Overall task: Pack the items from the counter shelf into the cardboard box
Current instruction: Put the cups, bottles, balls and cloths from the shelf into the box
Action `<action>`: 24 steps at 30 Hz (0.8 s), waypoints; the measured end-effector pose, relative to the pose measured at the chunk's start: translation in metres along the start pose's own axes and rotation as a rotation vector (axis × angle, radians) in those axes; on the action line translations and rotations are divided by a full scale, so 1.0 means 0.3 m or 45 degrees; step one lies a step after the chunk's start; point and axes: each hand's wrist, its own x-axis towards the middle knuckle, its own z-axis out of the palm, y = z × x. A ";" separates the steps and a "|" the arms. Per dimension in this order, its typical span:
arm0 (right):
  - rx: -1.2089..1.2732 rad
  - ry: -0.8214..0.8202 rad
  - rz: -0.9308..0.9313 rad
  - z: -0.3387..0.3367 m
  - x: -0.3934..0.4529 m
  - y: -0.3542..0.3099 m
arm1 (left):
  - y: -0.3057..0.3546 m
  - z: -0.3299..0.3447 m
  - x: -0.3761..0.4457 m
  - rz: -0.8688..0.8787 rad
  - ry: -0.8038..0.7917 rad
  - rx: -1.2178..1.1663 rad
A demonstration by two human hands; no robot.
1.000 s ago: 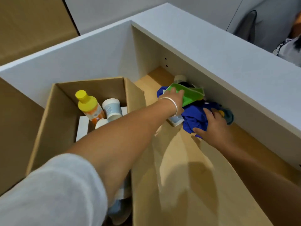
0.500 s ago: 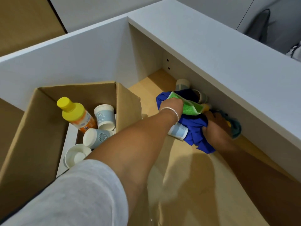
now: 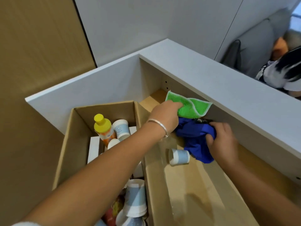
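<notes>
Gripping a green cloth (image 3: 189, 107) near the centre of the frame, the person's left hand (image 3: 164, 117) is reaching across the cardboard box (image 3: 71, 141) with its arm extended from the lower left, fingers curled into the fabric. The right hand (image 3: 222, 141), at centre right, is bunching a blue cloth (image 3: 194, 136) with thumb and fingers closed round it, apparently gathering both cloths at once to lift them off the wooden counter shelf (image 3: 195, 185). A paper cup (image 3: 179, 156) is lying on its side on the shelf just below the blue cloth. The box, at left centre, is already holding a yellow-capped bottle (image 3: 104, 129) and several cups.
</notes>
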 end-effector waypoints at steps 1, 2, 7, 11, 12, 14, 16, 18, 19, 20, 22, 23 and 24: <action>0.014 0.039 -0.009 -0.019 -0.016 -0.025 | -0.007 -0.034 -0.046 0.031 0.047 -0.060; 0.028 0.075 -0.010 -0.037 -0.029 -0.051 | -0.015 -0.068 -0.090 0.060 0.097 -0.117; 0.078 0.232 -0.009 -0.118 -0.076 -0.163 | -0.078 -0.230 -0.277 0.094 0.269 -0.201; 0.114 0.310 -0.015 -0.180 -0.096 -0.248 | -0.141 -0.334 -0.402 0.066 0.326 -0.275; 0.116 0.329 -0.025 -0.197 -0.097 -0.271 | -0.156 -0.353 -0.434 0.066 0.349 -0.286; 0.118 0.371 -0.048 -0.234 -0.097 -0.320 | -0.192 -0.383 -0.495 0.071 0.370 -0.291; 0.129 0.414 -0.090 -0.271 -0.094 -0.373 | -0.233 -0.397 -0.547 0.051 0.332 -0.240; 0.160 0.461 -0.142 -0.306 -0.090 -0.431 | -0.278 -0.389 -0.587 0.004 0.241 -0.130; 0.176 0.485 -0.169 -0.322 -0.089 -0.462 | -0.299 -0.379 -0.603 -0.023 0.186 -0.070; 0.186 0.509 -0.200 -0.337 -0.089 -0.493 | -0.319 -0.366 -0.619 -0.052 0.128 -0.021; 0.206 0.553 -0.270 -0.358 -0.090 -0.557 | -0.356 -0.336 -0.647 -0.106 0.001 0.064; 0.222 0.568 -0.302 -0.365 -0.092 -0.588 | -0.373 -0.321 -0.660 -0.131 -0.060 0.112; 0.241 0.580 -0.328 -0.368 -0.095 -0.619 | -0.388 -0.307 -0.671 -0.151 -0.106 0.157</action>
